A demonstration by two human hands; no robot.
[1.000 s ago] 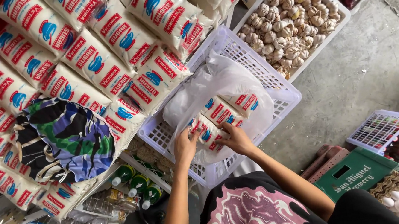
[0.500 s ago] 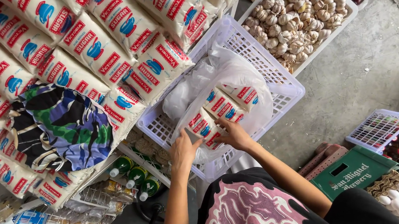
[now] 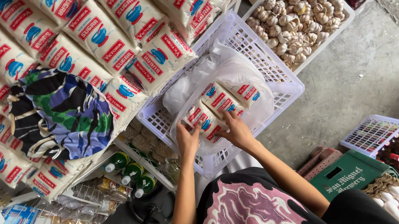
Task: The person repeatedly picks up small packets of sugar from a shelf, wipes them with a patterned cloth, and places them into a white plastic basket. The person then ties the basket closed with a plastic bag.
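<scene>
While both hands press on the sugar packets [image 3: 217, 107] inside the clear bag [image 3: 234, 73] in the white basket [image 3: 270, 57], the thin plastic could tear under their weight. Left hand [image 3: 187, 140] and right hand [image 3: 238, 131] grasp packets, long axes slanting toward the basket's far corner.

White sugar packets [image 3: 215, 107] with red and blue labels lie in a clear plastic bag [image 3: 234, 73] inside the white basket [image 3: 250, 39]. Left of the basket, many like packets [image 3: 89, 40] are stacked in slanting rows. Below and right of it stands a green crate [image 3: 351, 176] with white lettering.
</scene>
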